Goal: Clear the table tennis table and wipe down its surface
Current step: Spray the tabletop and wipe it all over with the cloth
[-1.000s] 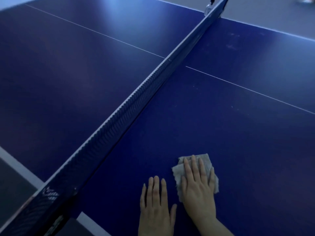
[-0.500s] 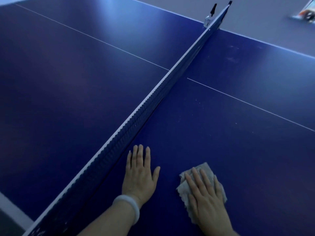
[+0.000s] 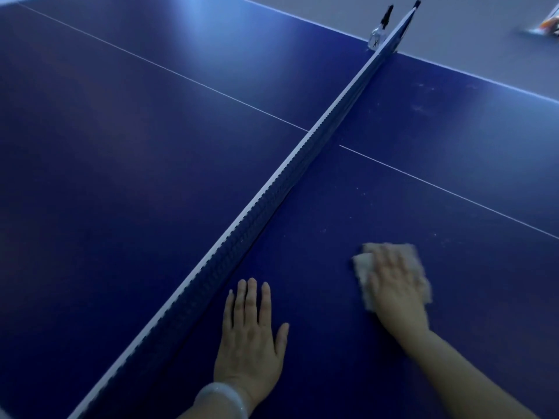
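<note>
The dark blue table tennis table (image 3: 151,192) fills the view, split by its net (image 3: 296,164) running from lower left to upper right. My right hand (image 3: 396,285) lies flat with straight fingers on a grey wiping cloth (image 3: 361,266), pressing it onto the right half of the table. The hand and cloth are motion-blurred. My left hand (image 3: 251,340) rests flat on the table beside the net, fingers straight and holding nothing; a pale bangle sits on its wrist. Faint pale smudges mark the right half beyond the cloth.
A net clamp post (image 3: 379,31) stands at the far end of the net. A thin white centre line (image 3: 453,192) crosses the surface. Grey floor lies past the far edge, with a blurred small object (image 3: 547,25) on it at the top right.
My right hand has slid the cloth to the right and farther from the net. My left hand has stayed flat beside the net. The view has shifted forward over the table.
</note>
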Action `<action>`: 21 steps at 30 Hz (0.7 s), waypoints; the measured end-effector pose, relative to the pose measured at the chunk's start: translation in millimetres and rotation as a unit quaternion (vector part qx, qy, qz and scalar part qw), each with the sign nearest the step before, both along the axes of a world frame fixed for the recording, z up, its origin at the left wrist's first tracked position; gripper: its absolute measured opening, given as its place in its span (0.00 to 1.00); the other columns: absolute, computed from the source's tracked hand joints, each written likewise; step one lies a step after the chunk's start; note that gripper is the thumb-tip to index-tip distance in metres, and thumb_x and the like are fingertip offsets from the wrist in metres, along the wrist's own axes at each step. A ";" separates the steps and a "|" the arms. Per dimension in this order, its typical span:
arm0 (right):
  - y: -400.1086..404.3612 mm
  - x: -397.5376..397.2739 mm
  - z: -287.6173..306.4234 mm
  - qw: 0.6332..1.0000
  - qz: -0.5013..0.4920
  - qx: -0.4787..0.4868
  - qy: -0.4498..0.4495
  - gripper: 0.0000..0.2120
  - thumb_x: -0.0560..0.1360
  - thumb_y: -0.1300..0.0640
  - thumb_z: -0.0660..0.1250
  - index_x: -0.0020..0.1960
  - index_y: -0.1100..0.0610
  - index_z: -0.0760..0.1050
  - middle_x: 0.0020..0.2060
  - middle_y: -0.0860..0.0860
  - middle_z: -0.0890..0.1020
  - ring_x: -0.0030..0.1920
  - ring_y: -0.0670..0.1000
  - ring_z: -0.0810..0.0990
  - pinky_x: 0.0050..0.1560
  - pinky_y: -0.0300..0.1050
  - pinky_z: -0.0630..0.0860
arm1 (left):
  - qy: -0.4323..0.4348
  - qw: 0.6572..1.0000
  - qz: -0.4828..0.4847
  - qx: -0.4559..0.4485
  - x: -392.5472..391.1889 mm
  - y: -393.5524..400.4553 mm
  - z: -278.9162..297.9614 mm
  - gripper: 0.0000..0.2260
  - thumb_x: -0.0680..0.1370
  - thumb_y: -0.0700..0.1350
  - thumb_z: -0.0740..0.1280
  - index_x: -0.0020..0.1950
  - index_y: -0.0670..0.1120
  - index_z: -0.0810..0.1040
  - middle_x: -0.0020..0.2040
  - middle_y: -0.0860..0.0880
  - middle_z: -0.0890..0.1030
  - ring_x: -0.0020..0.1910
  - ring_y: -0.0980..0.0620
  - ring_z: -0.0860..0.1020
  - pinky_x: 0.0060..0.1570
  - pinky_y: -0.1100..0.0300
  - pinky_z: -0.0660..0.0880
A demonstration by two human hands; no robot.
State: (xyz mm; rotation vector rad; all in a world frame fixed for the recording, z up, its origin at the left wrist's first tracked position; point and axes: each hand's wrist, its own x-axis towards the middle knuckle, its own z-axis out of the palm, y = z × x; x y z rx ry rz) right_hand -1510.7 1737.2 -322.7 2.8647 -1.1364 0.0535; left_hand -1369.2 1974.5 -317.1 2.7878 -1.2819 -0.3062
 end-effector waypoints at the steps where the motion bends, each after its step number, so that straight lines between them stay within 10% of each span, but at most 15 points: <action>1: -6.3 -2.7 0.0 0.990 -0.128 0.058 -0.015 0.25 0.83 0.54 0.51 0.78 0.56 0.51 0.79 0.57 0.50 0.78 0.57 0.43 0.76 0.62 0.44 | 0.000 1.000 0.000 0.002 0.3 0.0 0.1 0.34 0.82 0.59 0.38 0.74 0.39 0.66 0.74 0.38 0.67 0.74 0.40 0.64 0.69 0.44 0.57; 4: 23.6 13.8 -5.4 0.962 -0.249 0.112 -0.009 0.28 0.83 0.48 0.41 0.80 0.51 0.38 0.79 0.51 0.38 0.79 0.55 0.37 0.75 0.66 0.41 | 0.004 1.000 -0.001 0.003 1.1 -0.4 0.2 0.33 0.82 0.59 0.39 0.74 0.39 0.67 0.74 0.38 0.67 0.74 0.40 0.65 0.69 0.43 0.57; 12: 33.6 119.2 -5.0 0.960 0.264 0.064 0.072 0.27 0.83 0.46 0.43 0.80 0.48 0.42 0.79 0.48 0.41 0.78 0.53 0.33 0.74 0.62 0.31 | 0.007 1.000 0.004 0.007 3.1 -2.3 2.6 0.35 0.82 0.59 0.38 0.72 0.39 0.70 0.71 0.37 0.70 0.71 0.40 0.69 0.66 0.43 0.59; 18: -45.6 98.0 3.1 0.967 -0.208 0.146 -0.003 0.26 0.84 0.49 0.45 0.80 0.51 0.45 0.80 0.51 0.41 0.79 0.56 0.38 0.74 0.70 0.43 | -0.011 1.000 -0.006 -0.006 2.9 1.0 1.3 0.31 0.80 0.59 0.49 0.73 0.39 0.68 0.73 0.38 0.68 0.73 0.40 0.66 0.67 0.44 0.58; 21: -0.2 110.9 -6.9 0.982 -0.153 0.112 0.017 0.28 0.83 0.48 0.42 0.80 0.52 0.39 0.80 0.53 0.41 0.79 0.57 0.38 0.74 0.70 0.40 | -0.016 1.000 -0.003 -0.009 3.4 1.2 0.3 0.31 0.78 0.59 0.51 0.73 0.39 0.68 0.73 0.38 0.69 0.73 0.40 0.67 0.67 0.43 0.59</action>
